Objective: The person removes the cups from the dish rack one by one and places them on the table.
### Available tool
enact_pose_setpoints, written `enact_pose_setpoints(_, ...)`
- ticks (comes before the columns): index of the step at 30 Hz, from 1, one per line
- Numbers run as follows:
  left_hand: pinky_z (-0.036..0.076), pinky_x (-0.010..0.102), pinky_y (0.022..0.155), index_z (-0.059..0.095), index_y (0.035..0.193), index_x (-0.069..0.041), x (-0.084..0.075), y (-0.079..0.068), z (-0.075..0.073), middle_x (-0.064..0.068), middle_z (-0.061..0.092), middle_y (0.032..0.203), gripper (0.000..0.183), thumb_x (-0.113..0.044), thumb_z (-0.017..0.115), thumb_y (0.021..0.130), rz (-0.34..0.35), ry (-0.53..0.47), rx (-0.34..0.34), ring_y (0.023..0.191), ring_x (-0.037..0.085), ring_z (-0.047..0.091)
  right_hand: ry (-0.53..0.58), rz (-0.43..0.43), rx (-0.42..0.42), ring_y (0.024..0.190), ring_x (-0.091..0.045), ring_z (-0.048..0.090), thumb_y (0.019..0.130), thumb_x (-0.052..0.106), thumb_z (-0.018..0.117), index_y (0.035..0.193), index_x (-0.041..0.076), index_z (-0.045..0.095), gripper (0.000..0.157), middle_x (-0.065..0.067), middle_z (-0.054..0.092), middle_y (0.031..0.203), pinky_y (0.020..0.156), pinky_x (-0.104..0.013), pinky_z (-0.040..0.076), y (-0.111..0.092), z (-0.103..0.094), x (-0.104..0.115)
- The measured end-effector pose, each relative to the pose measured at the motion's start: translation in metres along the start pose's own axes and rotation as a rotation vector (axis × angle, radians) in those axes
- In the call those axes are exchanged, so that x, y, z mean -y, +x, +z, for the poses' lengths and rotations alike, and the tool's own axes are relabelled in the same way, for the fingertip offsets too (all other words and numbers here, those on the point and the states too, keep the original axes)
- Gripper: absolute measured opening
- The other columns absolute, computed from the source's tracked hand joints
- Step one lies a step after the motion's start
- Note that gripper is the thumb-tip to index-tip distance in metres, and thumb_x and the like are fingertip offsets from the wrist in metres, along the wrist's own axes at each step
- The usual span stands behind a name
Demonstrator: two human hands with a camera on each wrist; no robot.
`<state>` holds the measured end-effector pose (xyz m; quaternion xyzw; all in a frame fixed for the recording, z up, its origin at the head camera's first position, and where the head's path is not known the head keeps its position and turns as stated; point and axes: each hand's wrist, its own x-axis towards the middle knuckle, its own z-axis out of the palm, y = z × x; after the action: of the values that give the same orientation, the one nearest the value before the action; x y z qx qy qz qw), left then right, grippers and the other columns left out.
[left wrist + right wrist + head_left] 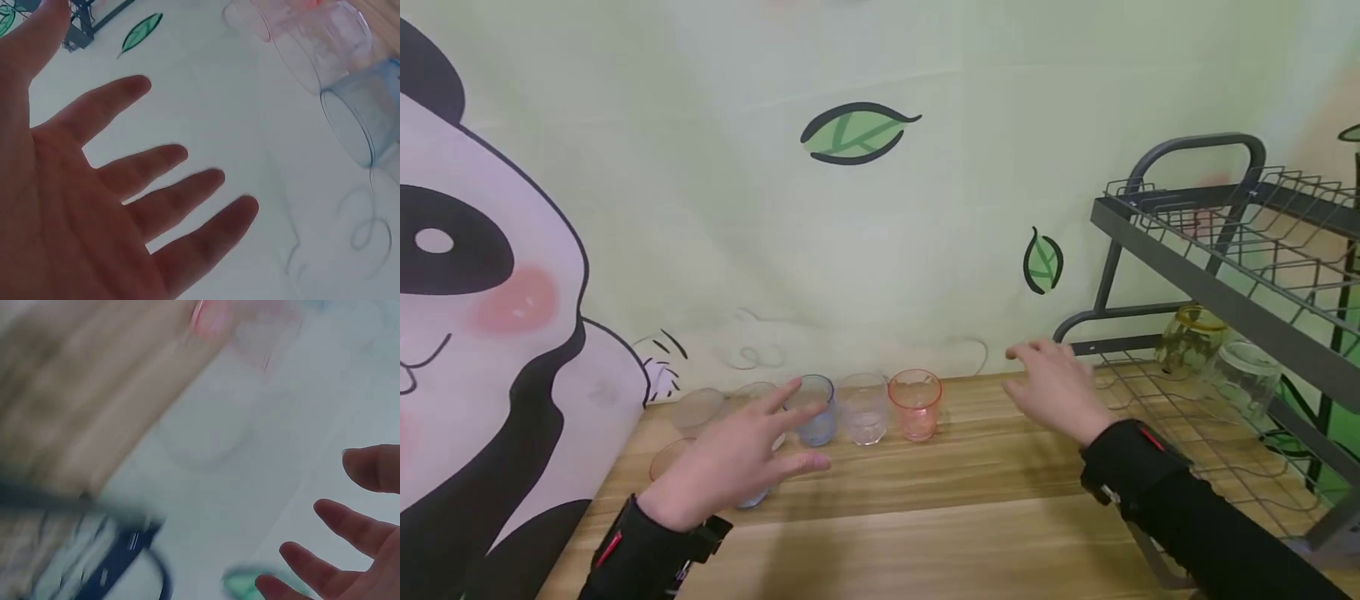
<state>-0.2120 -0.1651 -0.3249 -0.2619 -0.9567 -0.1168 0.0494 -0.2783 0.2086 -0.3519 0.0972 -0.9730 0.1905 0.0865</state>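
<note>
My left hand (737,454) hovers with fingers spread over the left part of a group of clear and tinted glasses, holding nothing. It hides some of them, including a blue-tinted glass (752,502) low beneath it. Just past its fingertips stand a blue glass (817,425), a clear glass (865,423) and a red-orange glass (917,417) in a row. In the left wrist view, the spread fingers (206,237) point toward the wall. My right hand (1052,387), empty with its fingers apart, is raised between the red-orange glass and the rack.
A dark metal two-tier rack (1210,283) stands at the right. On its lower shelf are a yellow-tinted glass (1191,337) and a clear glass (1243,375). The wooden table (925,533) meets a wall sheet (955,275) printed with leaves and a panda.
</note>
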Motion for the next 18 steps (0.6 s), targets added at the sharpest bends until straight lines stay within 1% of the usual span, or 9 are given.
enact_pose_setpoints(2,0.055,0.042,0.072,0.062,0.135,-0.020,-0.004,-0.003,0.004,0.017,0.042,0.149,0.071,-0.072,0.049,0.087,0.004,-0.024,0.018,0.112,0.037,0.061,-0.009,0.042,-0.004,0.123,-0.050,0.033,0.095,0.024,0.056,0.135,0.003,0.054,0.045,-0.028,0.042,0.136,0.091,-0.070,0.028,0.011,-0.012,-0.012)
enact_pose_setpoints(3,0.055,0.043,0.073,0.065,0.131,-0.021,-0.006,-0.004,0.006,0.015,0.045,0.147,0.069,-0.072,0.048,0.087,0.002,-0.030,0.024,0.110,0.036,0.062,-0.015,0.066,-0.001,0.124,-0.052,0.030,0.095,0.025,0.055,0.136,0.002,0.052,0.047,-0.029,0.040,0.137,0.090,-0.072,0.025,0.016,-0.018,-0.018)
enact_pose_setpoints(8,0.049,0.047,0.092,0.078,0.104,-0.021,-0.014,-0.007,0.020,0.008,0.061,0.131,0.054,-0.064,0.047,0.093,0.052,-0.100,0.068,0.108,0.028,0.064,-0.075,0.198,0.007,0.121,-0.062,0.020,0.094,0.021,0.052,0.138,-0.003,0.044,0.051,-0.038,0.033,0.130,0.087,-0.080,0.018,0.033,-0.045,-0.053)
enact_pose_setpoints(10,0.050,0.043,0.092,0.079,0.097,-0.021,-0.017,-0.008,0.026,0.007,0.064,0.126,0.050,-0.059,0.047,0.096,0.084,-0.148,0.096,0.106,0.022,0.065,-0.099,0.256,0.022,0.119,-0.066,0.018,0.091,0.017,0.052,0.138,-0.005,0.042,0.053,-0.042,0.029,0.129,0.087,-0.082,0.015,0.037,-0.054,-0.066)
enact_pose_setpoints(11,0.052,0.038,0.087,0.080,0.094,-0.022,-0.017,-0.009,0.029,0.007,0.065,0.125,0.048,-0.057,0.047,0.097,0.103,-0.167,0.108,0.103,0.020,0.066,-0.110,0.288,0.030,0.118,-0.066,0.019,0.091,0.015,0.051,0.139,-0.006,0.041,0.054,-0.043,0.028,0.129,0.088,-0.082,0.013,0.038,-0.058,-0.073)
enact_pose_setpoints(13,0.053,0.033,0.082,0.080,0.089,-0.022,-0.018,-0.009,0.034,0.007,0.066,0.121,0.045,-0.053,0.048,0.099,0.141,-0.198,0.119,0.102,0.017,0.066,-0.153,0.338,0.047,0.113,-0.062,0.027,0.089,0.013,0.052,0.136,-0.006,0.043,0.052,-0.043,0.032,0.126,0.089,-0.077,0.020,0.040,-0.067,-0.085)
enact_pose_setpoints(15,0.053,0.032,0.083,0.080,0.085,-0.021,-0.018,-0.009,0.037,0.007,0.066,0.119,0.044,-0.050,0.049,0.099,0.166,-0.207,0.122,0.104,0.016,0.064,-0.174,0.385,0.076,0.102,-0.056,0.038,0.089,0.009,0.051,0.125,-0.010,0.049,0.041,-0.041,0.039,0.120,0.085,-0.066,0.032,0.038,-0.075,-0.098)
enact_pose_setpoints(16,0.053,0.032,0.084,0.080,0.084,-0.020,-0.017,-0.009,0.039,0.006,0.067,0.118,0.044,-0.049,0.050,0.099,0.174,-0.209,0.123,0.106,0.017,0.064,-0.181,0.399,0.072,0.096,-0.052,0.041,0.088,0.008,0.051,0.121,-0.013,0.050,0.039,-0.041,0.041,0.116,0.080,-0.060,0.035,0.035,-0.078,-0.104)
enact_pose_setpoints(18,0.053,0.033,0.084,0.080,0.083,-0.019,-0.016,-0.010,0.041,0.006,0.067,0.117,0.044,-0.048,0.051,0.099,0.168,-0.199,0.125,0.107,0.019,0.063,-0.186,0.432,0.038,0.096,-0.052,0.043,0.088,0.009,0.053,0.121,-0.019,0.048,0.043,-0.042,0.042,0.114,0.080,-0.057,0.038,0.030,-0.084,-0.114)
